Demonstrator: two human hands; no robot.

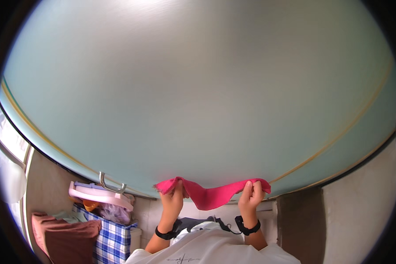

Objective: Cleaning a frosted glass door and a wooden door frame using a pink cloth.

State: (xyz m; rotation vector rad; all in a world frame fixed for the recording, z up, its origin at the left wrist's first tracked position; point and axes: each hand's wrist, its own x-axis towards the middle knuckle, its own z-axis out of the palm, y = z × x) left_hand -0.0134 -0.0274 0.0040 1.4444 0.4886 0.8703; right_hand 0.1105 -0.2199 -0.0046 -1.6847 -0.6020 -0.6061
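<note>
A bright pink cloth [211, 197] hangs between my two hands, sagging in the middle, just in front of a large smooth pale blue-green surface. My left hand [173, 198] pinches it near its frayed left end, thumb upward. Near the other end, my right hand [252, 195] grips the cloth between thumb and fingers. Both wrists wear black bands. Whether the cloth touches the pale surface [198, 132] cannot be told.
A metal handle [110, 184] juts from the surface's lower left edge. Beyond it are a pink plastic item [100, 196], a blue checked bag [112, 237] and a brown cloth [64, 236]. A dark brown panel [302, 224] stands at lower right beside a pale wall [356, 204].
</note>
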